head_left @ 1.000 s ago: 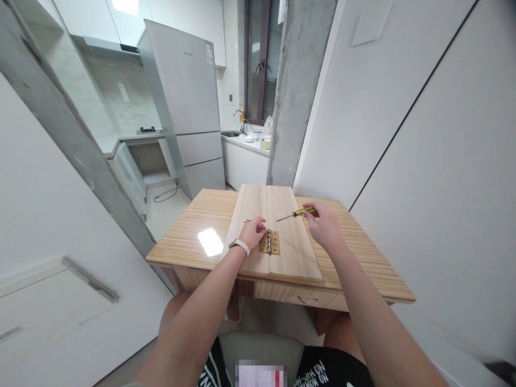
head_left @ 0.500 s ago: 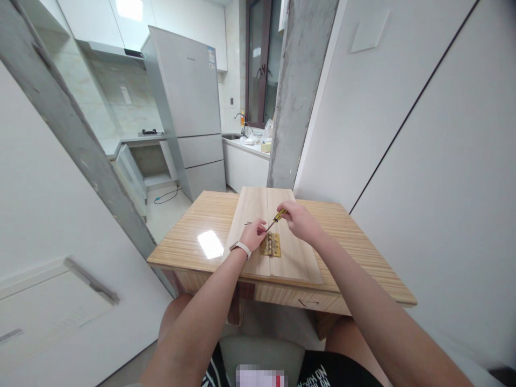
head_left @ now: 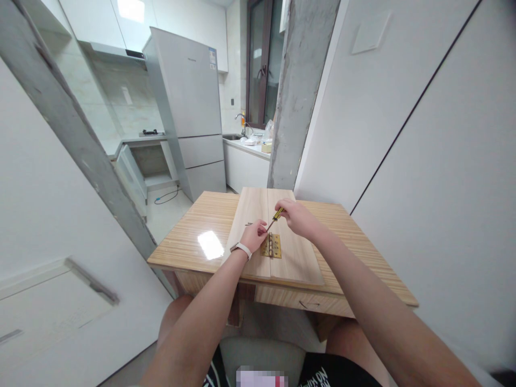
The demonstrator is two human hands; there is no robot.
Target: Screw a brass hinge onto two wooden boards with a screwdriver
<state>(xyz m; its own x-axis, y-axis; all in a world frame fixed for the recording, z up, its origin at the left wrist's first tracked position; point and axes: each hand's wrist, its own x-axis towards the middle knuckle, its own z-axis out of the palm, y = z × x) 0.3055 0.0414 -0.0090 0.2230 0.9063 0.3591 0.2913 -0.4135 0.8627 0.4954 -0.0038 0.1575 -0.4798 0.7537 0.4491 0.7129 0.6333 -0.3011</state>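
Observation:
My right hand [head_left: 293,215] grips the handle of a yellow-and-black screwdriver [head_left: 278,214], its shaft slanting down to the left. The shaft's tip ends at the fingers of my left hand [head_left: 253,235], which are pinched together just above the hinge; whatever they hold is too small to make out. A brass hinge [head_left: 276,246] lies unfolded across the seam between two pale wooden boards [head_left: 298,258]. Several holes show in its right leaf, while my left hand partly covers the left leaf. A white-banded watch [head_left: 243,249] is on my left wrist.
Beneath the boards stands a striped wooden table [head_left: 181,242] with a drawer [head_left: 308,305] at the front. Small dark pieces [head_left: 249,223] lie on the left board. Beyond are a fridge [head_left: 189,97] and a sink counter [head_left: 245,156]; a white wall [head_left: 435,177] rises at the right.
Both hands stay almost where they were, the screwdriver still at the left fingertips. My right hand has shifted very slightly to the left, and the whole view has moved a little.

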